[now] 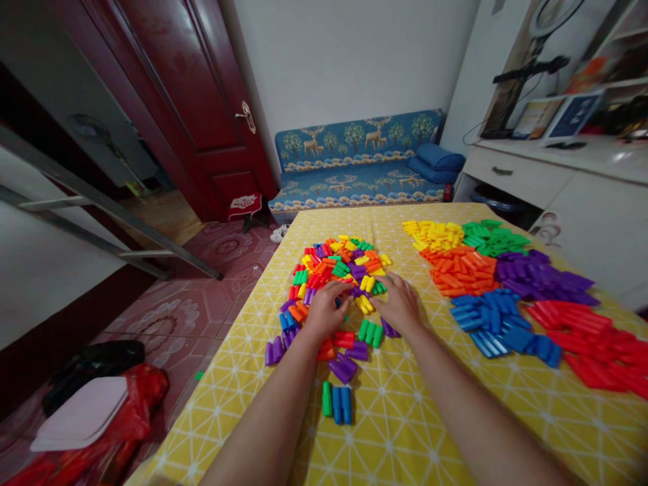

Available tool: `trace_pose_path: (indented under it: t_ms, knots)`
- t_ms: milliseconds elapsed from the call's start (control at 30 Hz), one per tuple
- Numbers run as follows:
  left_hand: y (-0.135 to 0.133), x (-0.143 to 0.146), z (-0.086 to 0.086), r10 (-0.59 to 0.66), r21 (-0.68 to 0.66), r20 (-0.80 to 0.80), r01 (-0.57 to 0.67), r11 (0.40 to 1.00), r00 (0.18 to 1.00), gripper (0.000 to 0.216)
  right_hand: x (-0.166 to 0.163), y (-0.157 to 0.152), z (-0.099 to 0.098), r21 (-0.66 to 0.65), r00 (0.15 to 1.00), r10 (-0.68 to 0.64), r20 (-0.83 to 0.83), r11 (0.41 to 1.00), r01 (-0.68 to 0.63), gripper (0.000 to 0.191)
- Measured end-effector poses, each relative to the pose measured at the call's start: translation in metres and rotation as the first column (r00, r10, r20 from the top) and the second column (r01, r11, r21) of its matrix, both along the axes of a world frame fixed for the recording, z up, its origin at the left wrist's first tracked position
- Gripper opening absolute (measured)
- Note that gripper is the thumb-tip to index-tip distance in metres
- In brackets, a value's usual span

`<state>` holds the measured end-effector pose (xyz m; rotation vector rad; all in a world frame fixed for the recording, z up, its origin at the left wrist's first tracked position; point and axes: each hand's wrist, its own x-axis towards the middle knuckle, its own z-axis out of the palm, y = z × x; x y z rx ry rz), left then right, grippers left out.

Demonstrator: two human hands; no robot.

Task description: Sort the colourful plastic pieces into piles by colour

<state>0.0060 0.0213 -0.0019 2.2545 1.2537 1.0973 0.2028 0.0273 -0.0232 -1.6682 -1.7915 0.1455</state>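
A mixed pile of small ribbed plastic pieces point(318, 273) in several colours lies on the yellow patterned tablecloth point(243, 418). My left hand point(327, 308) reaches over the pile's near middle, fingers bent and thumb apart from them, a bit of blue showing in the gap. Close by on the right, my right hand point(399, 302) has its thumb and forefinger spread beside yellow pieces point(364, 305). Nearer to me are a green triple piece point(371, 333), purple pieces point(343, 368) and a blue piece point(341, 405) next to a green one point(327, 399).
Sorted heaps lie along the table's right: yellow point(433, 234), green point(493, 236), orange point(458, 270), purple point(541, 278), blue point(491, 317) and red point(597, 341). Behind the table stands a blue sofa point(349, 177); a white cabinet point(592, 229) is at right.
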Motion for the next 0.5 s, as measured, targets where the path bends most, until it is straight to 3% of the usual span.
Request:
trace_pose_path:
  t_ms: [200, 367, 500]
  knots:
    - [-0.0013, -0.0008, -0.0022, 0.018, -0.009, -0.102, -0.019, 1.000, 0.995, 0.043, 0.0009, -0.0050, 0.0001, 0.029, 0.982, 0.153, -0.107, 0.988, -0.151, 0.039]
    - [-0.0001, -0.0011, -0.0013, -0.024, 0.037, -0.186, 0.031, 0.999, 0.982, 0.053, 0.0032, -0.0055, 0.0032, -0.017, 0.978, 0.207, 0.008, 0.978, -0.207, 0.054]
    - [0.0004, -0.0017, 0.0000, -0.027, 0.013, -0.200, 0.030, 0.999, 0.979, 0.056, -0.0039, -0.0074, 0.0048, -0.066, 0.974, 0.228, 0.004, 0.971, -0.228, 0.046]
